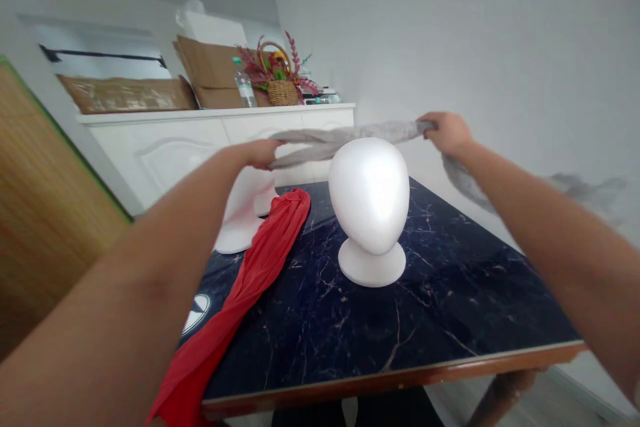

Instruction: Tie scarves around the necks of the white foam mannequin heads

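A grey scarf (385, 131) is stretched between my two hands, behind and level with the top of a white foam mannequin head (369, 193). My left hand (261, 154) is closed on one part of the scarf, which splits into two strands beside it. Gripping it farther along, my right hand (447, 133) has the loose end (467, 181) trailing out to the right, blurred. The foam head stands upright on its round base. On the table to its left lies a long red scarf (255, 267), hanging over the front edge.
Partly behind my left arm stand other white foam shapes (240, 213). The dark blue marble-patterned table (320, 347) has a wooden edge. Behind it, a white cabinet (175, 147) carries cardboard boxes (215, 73), a bottle (245, 85) and a flower basket (283, 92).
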Demonstrator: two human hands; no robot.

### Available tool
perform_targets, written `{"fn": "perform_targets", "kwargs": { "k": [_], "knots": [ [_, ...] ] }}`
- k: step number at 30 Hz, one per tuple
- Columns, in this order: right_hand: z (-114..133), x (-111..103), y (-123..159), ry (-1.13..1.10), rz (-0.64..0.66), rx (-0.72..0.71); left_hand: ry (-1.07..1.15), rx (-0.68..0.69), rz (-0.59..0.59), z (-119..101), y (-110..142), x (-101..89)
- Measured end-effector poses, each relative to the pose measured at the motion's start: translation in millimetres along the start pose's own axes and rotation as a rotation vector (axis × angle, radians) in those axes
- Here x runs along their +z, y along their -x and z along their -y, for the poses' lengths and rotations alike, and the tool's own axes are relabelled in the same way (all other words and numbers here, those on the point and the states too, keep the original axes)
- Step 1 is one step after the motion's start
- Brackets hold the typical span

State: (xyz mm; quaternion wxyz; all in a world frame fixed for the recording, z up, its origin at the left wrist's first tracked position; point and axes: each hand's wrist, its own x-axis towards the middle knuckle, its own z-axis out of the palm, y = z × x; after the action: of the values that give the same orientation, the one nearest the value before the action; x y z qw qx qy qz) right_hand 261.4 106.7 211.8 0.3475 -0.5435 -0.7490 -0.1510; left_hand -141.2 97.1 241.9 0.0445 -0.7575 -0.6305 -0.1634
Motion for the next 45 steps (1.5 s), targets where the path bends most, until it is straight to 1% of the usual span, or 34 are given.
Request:
{"fn": "perform_targets", "kwargs": {
  "k": [2,4,5,7,9,12,14,16,18,20,22,24,25,27,29,31,33,34,35,36,38,40,43,45],
  "knots": [
    [-13,48,20,0.101,0.127,-0.018,-0.029,0.003,0.113,-2,-8,46.3],
    [-32,84,42,0.177,0.278,-0.063,-0.037,-0.004,0.225,1,-12,80.5],
    [-44,97,53,0.213,0.34,-0.076,-0.034,-0.011,0.292,5,-12,91.9],
    [-69,109,74,0.278,0.445,-0.089,-0.014,-0.034,0.439,13,-10,103.9],
    [-95,108,91,0.333,0.521,-0.085,0.028,-0.08,0.605,20,-3,104.8],
    [-131,91,108,0.391,0.583,-0.058,0.15,-0.156,0.849,21,15,96.1],
    [-148,78,115,0.417,0.605,-0.014,0.258,-0.176,0.976,17,30,90.4],
    [-157,68,120,0.434,0.621,0.052,0.351,-0.169,1.063,9,43,88.5],
    [-157,59,124,0.414,0.639,0.129,0.41,-0.153,1.121,1,56,90.9],
    [-149,52,127,0.344,0.683,0.172,0.475,-0.125,1.18,-6,66,96.4],
    [-134,44,132,0.248,0.754,0.166,0.566,-0.081,1.273,-13,75,103.0],
    [-113,37,139,0.054,0.876,0.149,0.677,-0.003,1.341,-20,84,109.9],
    [-99,34,143,-0.095,0.932,0.159,0.732,0.038,1.346,-24,88,113.7],
    [-66,30,155,-0.458,1.042,0.255,0.827,0.101,1.286,-33,95,122.5],
    [-27,31,169,-0.789,1.134,0.434,0.906,0.126,1.211,-42,103,133.6],
    [14,36,184,-1.048,1.205,0.647,1.003,0.112,1.136,-52,110,145.7],
    [50,44,198,-1.234,1.153,0.851,1.102,0.087,1.037,-62,118,156.5],
    [65,48,203,-1.306,1.13,0.907,1.141,0.074,0.986,-68,122,160.6],
    [78,52,207,-1.377,1.112,0.934,1.17,0.062,0.94,-73,127,163.5],
    [88,56,210,-1.449,1.103,0.931,1.178,0.054,0.902,-78,131,165.3],
    [103,61,214,-1.59,1.075,0.901,1.167,0.05,0.839,-87,137,165.6],
    [114,63,215,-1.709,1.013,0.908,1.117,0.085,0.754,-93,142,163.2],
    [127,63,219,-1.835,0.887,1.006,0.998,0.198,0.659,-98,145,160.8],
    [135,64,223,-1.913,0.802,1.062,0.87,0.291,0.574,-100,147,163.1]
  ]
}}
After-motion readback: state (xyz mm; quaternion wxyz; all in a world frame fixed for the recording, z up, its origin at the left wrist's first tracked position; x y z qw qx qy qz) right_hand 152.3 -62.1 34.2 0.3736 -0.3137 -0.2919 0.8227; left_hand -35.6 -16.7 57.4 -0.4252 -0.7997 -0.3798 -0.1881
